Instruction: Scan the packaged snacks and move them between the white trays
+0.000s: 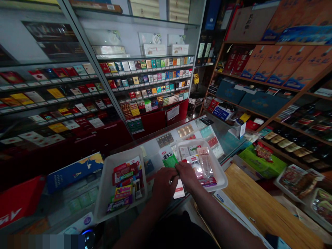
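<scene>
A green and white snack packet [169, 158] with large dark lettering is held upright between my hands. My left hand [164, 181] is closed at its lower left edge, fingers bent inward. Beside it, my right hand [187, 175] pinches the lower right edge, and the two hands touch. What the fingertips do is partly hidden. Just below them lies a white rectangular thing with a red mark [178, 191], perhaps a phone. A white plastic tray [222, 178] of snack packs stands right of my hands. Another white tray [100, 197], with several colourful sweet packs, stands to the left.
The trays stand on a glass counter [153, 143]. A blue box [75, 173] and a red box [22, 200] lie at left. Cigarette shelves [145, 72] rise behind, and bottle and carton shelves [272, 90] stand at right. A wooden board [259, 200] extends along the near right.
</scene>
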The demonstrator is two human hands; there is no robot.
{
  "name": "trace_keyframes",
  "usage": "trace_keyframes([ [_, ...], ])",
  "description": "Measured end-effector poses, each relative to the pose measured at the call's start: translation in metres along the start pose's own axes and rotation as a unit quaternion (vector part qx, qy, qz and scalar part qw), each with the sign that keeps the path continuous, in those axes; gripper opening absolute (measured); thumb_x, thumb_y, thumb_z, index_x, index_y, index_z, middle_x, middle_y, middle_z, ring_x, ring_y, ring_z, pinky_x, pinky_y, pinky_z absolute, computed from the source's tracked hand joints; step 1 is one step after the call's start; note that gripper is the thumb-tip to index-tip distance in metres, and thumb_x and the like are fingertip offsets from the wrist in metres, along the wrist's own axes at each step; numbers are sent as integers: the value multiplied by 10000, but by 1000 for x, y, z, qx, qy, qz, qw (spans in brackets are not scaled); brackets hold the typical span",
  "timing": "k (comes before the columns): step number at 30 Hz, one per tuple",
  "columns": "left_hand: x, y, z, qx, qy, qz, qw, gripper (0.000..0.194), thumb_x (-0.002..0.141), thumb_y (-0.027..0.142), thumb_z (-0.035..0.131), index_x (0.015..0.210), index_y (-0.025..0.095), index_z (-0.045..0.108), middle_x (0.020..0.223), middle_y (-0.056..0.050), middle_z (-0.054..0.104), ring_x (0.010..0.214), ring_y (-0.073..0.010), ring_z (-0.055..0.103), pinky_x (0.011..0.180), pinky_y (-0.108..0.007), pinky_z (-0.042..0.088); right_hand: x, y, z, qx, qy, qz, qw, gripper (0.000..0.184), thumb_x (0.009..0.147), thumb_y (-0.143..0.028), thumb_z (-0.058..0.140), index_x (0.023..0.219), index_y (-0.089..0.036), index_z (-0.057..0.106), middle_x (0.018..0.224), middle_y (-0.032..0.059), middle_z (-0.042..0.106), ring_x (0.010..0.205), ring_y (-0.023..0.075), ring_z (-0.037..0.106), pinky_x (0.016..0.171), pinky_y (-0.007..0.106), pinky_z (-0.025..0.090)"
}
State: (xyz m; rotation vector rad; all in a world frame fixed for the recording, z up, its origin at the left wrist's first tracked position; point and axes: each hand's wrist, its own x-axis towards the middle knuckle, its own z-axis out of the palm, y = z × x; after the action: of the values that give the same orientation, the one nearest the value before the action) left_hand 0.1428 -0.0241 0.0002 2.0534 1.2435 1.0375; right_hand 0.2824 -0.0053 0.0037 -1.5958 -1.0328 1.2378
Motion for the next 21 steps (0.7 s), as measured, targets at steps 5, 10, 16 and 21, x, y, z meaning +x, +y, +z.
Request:
trace_keyframes([
  [5,3,-12,-12,-60,96,-138,984,138,881,337,637,917,241,729,1001,-67,751,958,-252,658,901,-383,482,7,13,4,99,-21,22,995,268,792,-466,601,733,-209,650,644,-5,627,601,164,553,583,286,433],
  [10,8,-26,-18,-121,104,-283,946,264,850,451,647,919,211,731,875,-49,744,775,-223,638,738,-329,463,9,14,6,160,-26,27,986,283,776,-476,637,747,-195,646,640,-10,622,574,153,555,572,285,460],
  [16,5,-25,-14,-190,97,-309,927,328,788,492,697,893,185,741,840,-52,748,813,-231,660,759,-325,475,8,15,8,192,-37,12,981,287,797,-471,650,774,-186,669,635,-15,629,565,138,540,570,266,445],
  [21,6,-30,-14,-217,73,-312,922,355,803,492,694,967,180,734,926,-76,764,884,-242,688,804,-348,508,8,15,7,158,-37,9,987,302,808,-484,636,761,-188,672,635,-17,620,571,141,534,568,267,427],
])
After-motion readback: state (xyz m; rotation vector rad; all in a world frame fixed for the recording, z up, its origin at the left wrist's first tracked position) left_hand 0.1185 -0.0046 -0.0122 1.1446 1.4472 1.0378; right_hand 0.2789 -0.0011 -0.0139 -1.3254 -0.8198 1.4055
